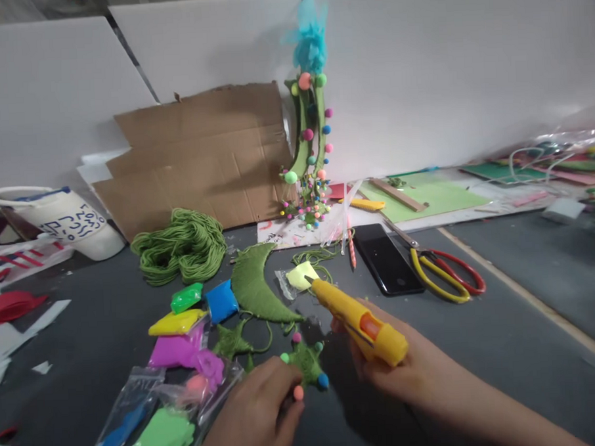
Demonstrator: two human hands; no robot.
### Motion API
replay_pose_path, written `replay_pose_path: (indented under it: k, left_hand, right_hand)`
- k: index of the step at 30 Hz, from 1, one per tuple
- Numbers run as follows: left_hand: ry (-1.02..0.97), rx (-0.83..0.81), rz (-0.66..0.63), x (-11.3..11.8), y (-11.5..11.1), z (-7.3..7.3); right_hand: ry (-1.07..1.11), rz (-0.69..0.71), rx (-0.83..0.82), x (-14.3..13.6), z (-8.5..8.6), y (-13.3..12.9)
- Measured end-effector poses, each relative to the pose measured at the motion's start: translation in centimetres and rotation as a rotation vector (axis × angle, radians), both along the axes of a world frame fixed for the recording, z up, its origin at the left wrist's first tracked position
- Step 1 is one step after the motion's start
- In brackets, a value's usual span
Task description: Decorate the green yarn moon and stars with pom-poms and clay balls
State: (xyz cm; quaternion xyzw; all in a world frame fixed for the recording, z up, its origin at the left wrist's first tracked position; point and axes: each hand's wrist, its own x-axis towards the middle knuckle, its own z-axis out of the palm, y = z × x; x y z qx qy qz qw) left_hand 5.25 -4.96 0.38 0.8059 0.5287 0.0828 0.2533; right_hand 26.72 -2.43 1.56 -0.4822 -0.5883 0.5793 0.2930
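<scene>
My right hand [382, 357] is closed around a yellow glue gun [361, 319], its nozzle pointing up and left near a small bag of pale yellow clay [302, 275]. At the bottom centre, my left hand [261, 409] has its fingers closed at the edge of a green yarn star [307, 364]. Coloured balls sit on the star's points, a blue one at lower right and an orange one by my left fingertips. Beyond it lie a green yarn-wrapped crescent [255, 284] and a plain green star [232, 339] trailing a yarn loop.
Bags of coloured clay [177, 350] lie to the left, below a green yarn bundle [180, 248]. On the right are a black phone [388, 258] and scissors [447, 272]. A decorated hanging ornament [306, 137] stands against the white wall beside cardboard [201, 161].
</scene>
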Motion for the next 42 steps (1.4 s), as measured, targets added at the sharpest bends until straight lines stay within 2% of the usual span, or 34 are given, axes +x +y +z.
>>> replay_pose_path:
  k: [3, 6, 9, 13, 16, 21, 24, 29, 34, 38, 40, 42]
  left_hand:
    - [0.001, -0.019, 0.061, 0.0, -0.2, 0.5]
    - [-0.036, -0.020, 0.140, -0.5, -0.1, 0.8]
    - [-0.111, 0.001, 0.211, -1.3, 0.4, 0.9]
    - [-0.178, 0.046, 0.239, -1.9, 1.0, 0.7]
    - [-0.174, 0.086, 0.257, -2.0, 1.4, 0.3]
    - [-0.237, 0.178, 0.345, -2.4, 1.7, -0.3]
    - [-0.301, 0.208, 0.391, -2.7, 1.8, -0.2]
    - [-0.332, 0.261, 0.421, -2.9, 1.7, 0.3]
    - [-0.347, 0.298, 0.505, -3.2, 1.9, -0.1]
    - [-0.420, 0.269, 0.479, -3.2, 2.0, -0.6]
    - [-0.404, 0.282, 0.399, -3.0, 1.8, -0.4]
    - [-0.343, 0.287, 0.259, -2.8, 1.3, 0.1]
  right_hand:
    - [-0.213, 0.011, 0.171, 0.1, 0.9, -0.1]
    - [-0.265, 0.029, 0.249, 0.1, 1.4, -0.3]
    - [-0.148, 0.031, 0.199, 0.3, 1.2, -0.5]
    - [0.157, 0.048, 0.007, 0.8, 0.2, -0.6]
    - [0.341, 0.030, -0.064, 0.9, -0.2, -0.4]
    - [0.587, -0.028, 0.000, 1.0, -0.1, 0.1]
    - [0.669, -0.068, 0.047, 1.6, 0.1, 0.5]
    - [0.708, -0.123, 0.094, 3.2, 1.1, 1.1]
    - [0.705, -0.175, 0.158, 4.1, 1.6, 1.7]
    - [0.636, -0.216, 0.135, 3.3, 1.2, 1.7]
    - [0.577, -0.209, 0.119, 2.6, 0.9, 1.4]
    - [0.495, -0.178, 0.109, 1.8, 0.7, 1.1]
